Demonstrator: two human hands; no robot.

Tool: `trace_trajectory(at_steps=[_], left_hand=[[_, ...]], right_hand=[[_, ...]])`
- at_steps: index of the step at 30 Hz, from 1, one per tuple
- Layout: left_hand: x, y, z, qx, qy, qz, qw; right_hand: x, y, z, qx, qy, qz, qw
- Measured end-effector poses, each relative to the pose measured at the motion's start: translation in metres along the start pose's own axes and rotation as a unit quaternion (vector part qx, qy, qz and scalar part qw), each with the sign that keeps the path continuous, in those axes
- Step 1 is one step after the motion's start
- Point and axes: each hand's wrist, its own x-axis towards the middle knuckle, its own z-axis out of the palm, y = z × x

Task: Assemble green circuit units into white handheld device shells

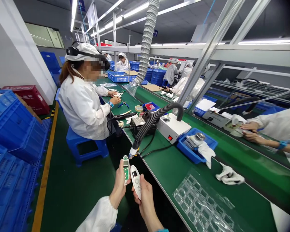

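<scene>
My left hand (120, 185) grips a white device half with an exposed green circuit board (126, 168), held upright off the edge of the green bench. My right hand (145, 196) grips a white front cover with buttons (136, 180), held right beside the first part. Just above the circuit board hangs the nozzle of a black corrugated hose (133, 151), almost touching its top end. Both hands are closed around their parts, in front of the bench edge.
On the green bench (169, 167) lie a clear blister tray (203, 206), white cloths (228, 176), a blue tray with a jar (195, 145), a white box (172, 127) and a black unit (142, 124). A co-worker in white (83, 96) sits left; blue crates (12, 141) are stacked far left.
</scene>
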Motion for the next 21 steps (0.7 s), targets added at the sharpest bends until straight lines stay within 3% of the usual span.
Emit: trace_trajectory(at_steps=[4, 11, 21], left_hand=[[-0.009, -0.003, 0.002, -0.012, -0.021, -0.02, 0.999], [-0.064, -0.012, -0.006, -0.004, -0.047, -0.084, 0.995], [-0.1, 0.012, 0.018, 0.002, -0.115, -0.102, 0.988]], right_hand=[[-0.031, -0.018, -0.015, 0.11, -0.025, 0.02, 0.993], [-0.08, -0.039, -0.034, 0.2, -0.037, 0.05, 0.978], [-0.1, -0.053, -0.049, 0.209, -0.053, 0.038, 0.976]])
